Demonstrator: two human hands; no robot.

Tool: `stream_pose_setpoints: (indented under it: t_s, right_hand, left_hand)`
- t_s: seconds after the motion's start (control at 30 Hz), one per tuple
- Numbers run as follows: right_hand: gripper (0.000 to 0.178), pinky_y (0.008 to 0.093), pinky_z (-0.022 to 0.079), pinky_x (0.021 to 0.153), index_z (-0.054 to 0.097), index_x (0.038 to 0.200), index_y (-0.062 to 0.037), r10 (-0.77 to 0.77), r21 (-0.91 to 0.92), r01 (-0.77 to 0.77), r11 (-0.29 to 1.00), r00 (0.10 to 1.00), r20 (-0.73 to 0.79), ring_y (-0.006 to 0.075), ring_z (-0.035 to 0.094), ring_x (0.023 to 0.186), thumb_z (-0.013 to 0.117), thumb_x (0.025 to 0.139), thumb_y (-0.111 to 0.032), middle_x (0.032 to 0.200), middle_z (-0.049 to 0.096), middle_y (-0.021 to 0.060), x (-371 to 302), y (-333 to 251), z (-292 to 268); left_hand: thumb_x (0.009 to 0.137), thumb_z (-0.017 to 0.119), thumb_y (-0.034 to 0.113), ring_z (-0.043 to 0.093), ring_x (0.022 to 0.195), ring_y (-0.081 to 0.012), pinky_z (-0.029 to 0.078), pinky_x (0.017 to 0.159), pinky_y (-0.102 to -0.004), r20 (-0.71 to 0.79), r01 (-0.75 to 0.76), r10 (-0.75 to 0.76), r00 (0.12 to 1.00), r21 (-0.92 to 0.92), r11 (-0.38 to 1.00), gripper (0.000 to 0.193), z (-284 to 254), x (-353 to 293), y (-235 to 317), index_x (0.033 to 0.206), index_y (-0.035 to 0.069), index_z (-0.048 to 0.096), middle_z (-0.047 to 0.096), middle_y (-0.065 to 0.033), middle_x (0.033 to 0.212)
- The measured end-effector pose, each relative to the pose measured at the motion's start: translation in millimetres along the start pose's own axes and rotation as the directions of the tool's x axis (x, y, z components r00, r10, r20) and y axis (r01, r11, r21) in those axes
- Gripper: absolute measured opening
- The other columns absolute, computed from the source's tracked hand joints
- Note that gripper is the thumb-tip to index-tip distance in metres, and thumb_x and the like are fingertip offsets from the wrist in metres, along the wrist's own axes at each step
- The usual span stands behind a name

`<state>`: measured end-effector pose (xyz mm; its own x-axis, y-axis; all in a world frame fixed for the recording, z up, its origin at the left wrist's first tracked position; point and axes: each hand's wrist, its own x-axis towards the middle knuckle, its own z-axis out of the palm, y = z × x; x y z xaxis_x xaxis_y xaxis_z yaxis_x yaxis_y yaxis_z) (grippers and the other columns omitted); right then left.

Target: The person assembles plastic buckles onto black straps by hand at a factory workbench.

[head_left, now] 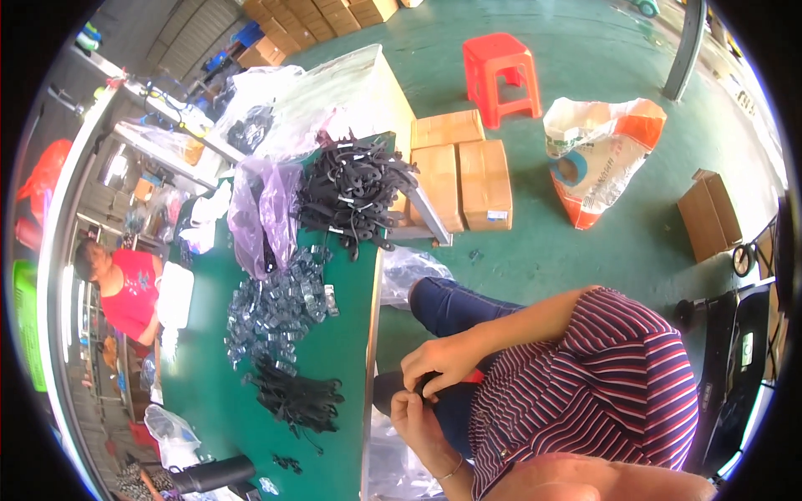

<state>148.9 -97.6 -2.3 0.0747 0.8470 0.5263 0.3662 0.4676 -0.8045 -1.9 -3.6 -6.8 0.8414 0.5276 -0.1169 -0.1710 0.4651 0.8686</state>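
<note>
My right hand (440,364) and my left hand (415,422) meet over my lap, beside the table edge. The fingers of both are closed in a pinch around a small black piece (428,384), mostly hidden by them; its kind I cannot make out. A bracelet circles my left wrist. On the green table (209,392) nearby lies a bundle of thin black straps (296,399). Beyond it spreads a heap of small clear, bluish plastic pieces (280,305). Farther along sits a large tangled pile of black straps (355,188).
Purple plastic bags (263,209) lie by the large pile. A dark cylinder (213,476) rests at the table's end. Cardboard boxes (484,184), a red stool (503,79) and a woven sack (597,159) stand on the floor. Across the table is a person in red (129,288).
</note>
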Motion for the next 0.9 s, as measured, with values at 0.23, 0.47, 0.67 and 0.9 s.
stream_pose_setpoints:
  t_s: [0.23, 0.47, 0.67, 0.9]
  right_hand:
    - [0.019, 0.0354, 0.047, 0.069, 0.058, 0.09, -0.0033, 0.015, -0.147, -0.015, 0.989, 1.0, 0.004, 0.0274, 0.056, 0.08, 0.064, 0.073, -0.009, 0.086, 0.054, 0.0111, 6.1, 4.8, -9.9]
    - [0.012, 0.0312, 0.045, 0.054, 0.059, 0.083, -0.0031, 0.057, -0.164, -0.08, 0.983, 0.988, -0.143, 0.015, 0.055, 0.071, 0.066, 0.074, -0.008, 0.079, 0.054, 0.0078, 29.2, -8.2, -8.9]
    - [0.023, 0.0276, 0.043, 0.045, 0.054, 0.069, -0.0007, 0.4, -0.122, -0.391, 0.912, 0.915, 0.06, 0.0142, 0.056, 0.047, 0.055, 0.086, -0.017, 0.051, 0.055, 0.0065, 25.1, -10.5, -9.3]
    - [0.027, 0.025, 0.04, 0.046, 0.053, 0.066, 0.0008, 0.455, 0.096, -0.493, 0.865, 0.85, 0.263, 0.008, 0.052, 0.05, 0.053, 0.087, -0.016, 0.056, 0.055, 0.0051, 16.8, -8.9, -4.9]
  left_hand:
    - [0.085, 0.056, 0.012, 0.05, 0.071, -0.0128, 0.041, 0.065, -0.0252, -0.005, 0.029, -0.029, 1.0, 0.086, 0.996, 0.015, 0.4, 12.6, -3.8, 0.093, 0.0, 0.051, 0.054, -0.0059, 0.082]
    - [0.085, 0.056, 0.007, 0.053, 0.065, -0.0103, 0.043, 0.061, -0.0205, -0.029, 0.034, -0.033, 0.999, 0.042, 0.999, 0.01, -6.6, 13.5, 12.0, 0.089, -0.002, 0.057, 0.06, -0.0064, 0.077]
    - [0.082, 0.061, 0.004, 0.055, 0.07, -0.0067, 0.045, 0.063, -0.019, -0.03, -0.061, 0.072, 0.997, 0.266, 0.962, 0.007, -5.5, 3.7, 3.7, 0.084, -0.001, 0.057, 0.06, -0.003, 0.075]
    - [0.082, 0.062, 0.011, 0.052, 0.065, -0.005, 0.042, 0.059, -0.0189, 0.077, 0.003, -0.042, 0.996, 0.443, 0.897, 0.013, -12.4, -3.9, 1.1, 0.082, -0.001, 0.057, 0.059, -0.0014, 0.071]
